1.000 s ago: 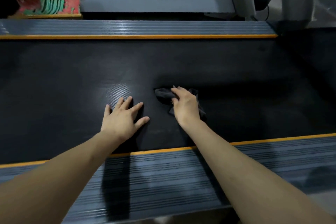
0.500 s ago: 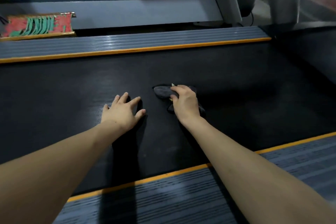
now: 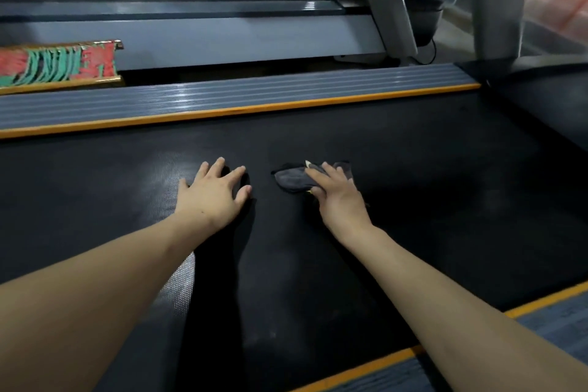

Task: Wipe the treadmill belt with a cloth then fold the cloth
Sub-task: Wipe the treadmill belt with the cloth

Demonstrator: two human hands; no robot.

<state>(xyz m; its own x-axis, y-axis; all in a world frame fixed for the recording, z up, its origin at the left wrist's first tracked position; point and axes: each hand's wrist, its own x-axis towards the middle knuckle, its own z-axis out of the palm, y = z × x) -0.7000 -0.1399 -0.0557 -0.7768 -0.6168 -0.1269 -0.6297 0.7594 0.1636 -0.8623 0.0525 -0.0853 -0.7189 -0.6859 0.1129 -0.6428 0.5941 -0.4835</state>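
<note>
The black treadmill belt (image 3: 413,169) runs across the middle of the head view. A small dark grey cloth (image 3: 291,180) lies bunched on the belt. My right hand (image 3: 337,196) rests on the cloth's right part, fingers straight and pressing it flat against the belt; part of the cloth is hidden under the palm. My left hand (image 3: 213,192) lies flat on the bare belt to the left of the cloth, fingers spread, holding nothing.
Grey ribbed side rails with orange strips border the belt at the far side (image 3: 222,95) and near right (image 3: 556,321). A second treadmill (image 3: 206,38) stands beyond. A grey upright post (image 3: 493,0) rises at the right. A red and green item (image 3: 57,64) sits far left.
Both hands have stayed on the belt, the right one still pressing the cloth. The view has tilted up and shifted, so the far rail and the second treadmill show more.
</note>
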